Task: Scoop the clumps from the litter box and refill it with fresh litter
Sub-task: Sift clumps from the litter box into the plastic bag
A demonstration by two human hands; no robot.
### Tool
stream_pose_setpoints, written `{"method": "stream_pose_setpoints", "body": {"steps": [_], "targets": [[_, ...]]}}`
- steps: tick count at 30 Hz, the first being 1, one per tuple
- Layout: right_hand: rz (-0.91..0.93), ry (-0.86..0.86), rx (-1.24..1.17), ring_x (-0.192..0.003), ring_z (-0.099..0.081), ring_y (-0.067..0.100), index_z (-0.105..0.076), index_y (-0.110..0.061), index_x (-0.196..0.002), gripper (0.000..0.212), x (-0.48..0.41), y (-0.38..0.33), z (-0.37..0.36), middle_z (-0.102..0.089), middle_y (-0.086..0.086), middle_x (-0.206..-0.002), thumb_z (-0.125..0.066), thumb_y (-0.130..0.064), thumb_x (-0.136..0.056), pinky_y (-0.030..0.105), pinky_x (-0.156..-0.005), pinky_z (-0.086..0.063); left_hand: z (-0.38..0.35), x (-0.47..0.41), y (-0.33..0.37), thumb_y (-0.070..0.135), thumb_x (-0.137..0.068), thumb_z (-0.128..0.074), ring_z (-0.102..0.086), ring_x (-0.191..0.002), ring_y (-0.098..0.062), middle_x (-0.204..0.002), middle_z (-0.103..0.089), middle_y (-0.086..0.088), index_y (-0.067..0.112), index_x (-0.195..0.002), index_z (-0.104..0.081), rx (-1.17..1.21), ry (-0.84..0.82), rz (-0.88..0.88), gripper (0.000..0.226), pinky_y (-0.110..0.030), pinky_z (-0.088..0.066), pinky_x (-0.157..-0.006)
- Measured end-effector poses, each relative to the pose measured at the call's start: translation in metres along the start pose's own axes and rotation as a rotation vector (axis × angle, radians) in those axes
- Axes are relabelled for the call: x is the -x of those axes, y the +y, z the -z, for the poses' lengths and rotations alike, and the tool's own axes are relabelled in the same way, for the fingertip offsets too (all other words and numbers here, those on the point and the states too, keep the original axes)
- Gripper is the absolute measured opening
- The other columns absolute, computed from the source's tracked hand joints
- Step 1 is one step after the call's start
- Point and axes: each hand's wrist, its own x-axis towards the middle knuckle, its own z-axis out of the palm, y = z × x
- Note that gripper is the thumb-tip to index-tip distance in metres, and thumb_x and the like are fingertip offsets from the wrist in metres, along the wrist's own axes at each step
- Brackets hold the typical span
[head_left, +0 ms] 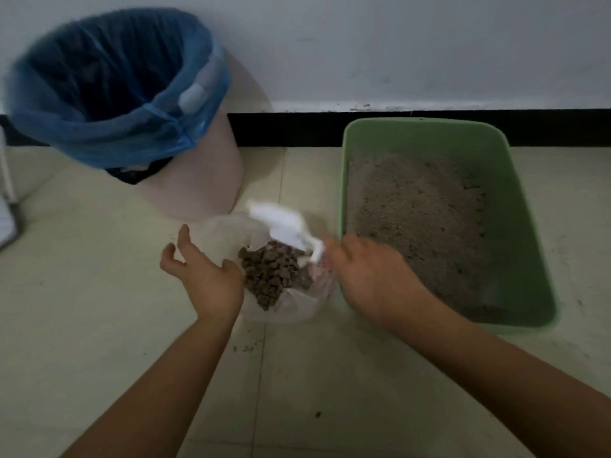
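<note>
Beyond the left hand [201, 276] stood the lined bin [119, 94]; beside the right hand [370, 279], the litter box [515, 226]. Between them, touching both, sat the clump bag [297, 302] with the scoop [284, 226]. Left hand spread; right hand's grip indeterminate. Scooping appeared done; binning the bag likely follows. Tiled floor [99, 325], plain wall.

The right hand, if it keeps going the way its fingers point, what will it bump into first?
Probably the white scoop. The right hand points up and left toward the scoop's handle, which sticks out of the plastic bag of brown clumps. Motion blur hides whether they already touch.
</note>
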Motion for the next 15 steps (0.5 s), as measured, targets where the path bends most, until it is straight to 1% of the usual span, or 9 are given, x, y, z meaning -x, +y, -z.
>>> {"method": "stream_pose_setpoints", "body": {"steps": [2, 3, 5, 7, 8, 9, 11, 13, 15], "targets": [[0.086, -0.038, 0.166, -0.098, -0.063, 0.034, -0.038, -0.006, -0.148, 0.056, -0.002, -0.006, -0.008, -0.06, 0.017, -0.12, -0.046, -0.017, -0.093, 0.042, -0.075, -0.053, 0.004, -0.001, 0.002, -0.011, -0.087, -0.054, -0.053, -0.117, -0.028, -0.151, -0.014, -0.014, 0.017, -0.151, -0.027, 0.032, -0.016, 0.008, 0.074, -0.025, -0.041, -0.097], [0.1, -0.015, 0.186, -0.091, -0.063, 0.032, -0.042, -0.006, -0.146, 0.055, -0.004, -0.003, -0.007, -0.062, 0.016, -0.114, -0.042, -0.017, -0.092, 0.039, -0.069, -0.053, 0.005, -0.001, 0.003, -0.011, -0.088, -0.053, -0.055, -0.115, -0.027, -0.151, -0.016, -0.013, 0.016, -0.15, -0.028, 0.045, -0.02, 0.01, 0.073, -0.024, -0.041, -0.095], [0.085, 0.038, 0.183, -0.075, -0.061, 0.029, -0.05, -0.008, -0.142, 0.055, -0.003, 0.002, -0.007, -0.064, 0.013, -0.097, -0.043, -0.019, -0.088, 0.031, -0.053, -0.042, 0.006, -0.004, 0.005, -0.011, -0.089, -0.052, -0.056, -0.115, -0.026, -0.149, -0.02, -0.012, 0.015, -0.15, -0.03, 0.064, -0.028, 0.027, 0.07, -0.023, -0.04, -0.093], [0.074, -0.027, 0.154, -0.084, -0.061, 0.028, -0.037, -0.016, -0.15, 0.056, -0.002, 0.007, -0.007, -0.062, 0.01, -0.11, -0.043, -0.023, -0.095, 0.03, -0.06, -0.037, 0.005, -0.006, 0.005, -0.011, -0.09, -0.05, -0.056, -0.115, -0.025, -0.148, -0.022, -0.012, 0.015, -0.149, -0.03, 0.061, -0.036, 0.028, 0.068, -0.022, -0.04, -0.092], [0.054, -0.075, 0.068, -0.091, -0.061, 0.027, -0.03, -0.022, -0.153, 0.056, 0.001, 0.008, -0.004, -0.059, 0.008, -0.118, -0.04, -0.026, -0.098, 0.03, -0.064, -0.04, 0.005, -0.007, 0.004, -0.011, -0.09, -0.05, -0.055, -0.116, -0.025, -0.148, -0.022, -0.012, 0.015, -0.149, -0.031, 0.058, -0.037, 0.025, 0.067, -0.022, -0.04, -0.092], [0.014, -0.101, -0.048, -0.092, -0.061, 0.025, -0.029, -0.026, -0.153, 0.055, 0.004, 0.01, 0.001, -0.059, 0.006, -0.12, -0.039, -0.028, -0.099, 0.03, -0.067, -0.044, 0.003, -0.008, 0.004, -0.01, -0.089, -0.05, -0.054, -0.117, -0.026, -0.148, -0.023, -0.012, 0.015, -0.149, -0.032, 0.059, -0.037, 0.024, 0.067, -0.024, -0.04, -0.092], [-0.11, -0.046, -0.304, -0.075, -0.062, 0.014, -0.04, -0.029, -0.147, 0.048, 0.009, 0.018, 0.019, -0.064, -0.002, -0.102, -0.043, -0.029, -0.099, 0.027, -0.06, -0.048, -0.003, -0.004, 0.007, -0.006, -0.086, -0.053, -0.045, -0.126, -0.031, -0.149, -0.024, -0.015, 0.014, -0.146, -0.036, -0.022, -0.009, -0.007, 0.066, -0.034, -0.04, -0.1], [-0.256, 0.016, -0.487, -0.056, -0.058, 0.007, -0.051, -0.028, -0.137, 0.038, 0.014, 0.03, 0.039, -0.064, -0.011, -0.082, -0.049, -0.028, -0.099, 0.025, -0.048, -0.047, -0.011, 0.003, 0.013, 0.004, -0.082, -0.06, -0.031, -0.134, -0.035, -0.15, -0.026, -0.017, 0.014, -0.142, -0.041, -0.216, 0.041, -0.107, 0.064, -0.047, -0.029, -0.108], [-0.374, 0.046, -0.53, -0.056, -0.06, 0.009, -0.053, -0.027, -0.132, 0.034, 0.019, 0.046, 0.059, -0.064, -0.011, -0.082, -0.053, -0.031, -0.098, 0.027, -0.049, -0.054, -0.021, 0.01, 0.024, 0.01, -0.081, -0.061, -0.026, -0.136, -0.036, -0.15, -0.027, -0.017, 0.013, -0.138, -0.045, -0.267, 0.018, -0.237, 0.06, -0.051, -0.021, -0.109]]}}
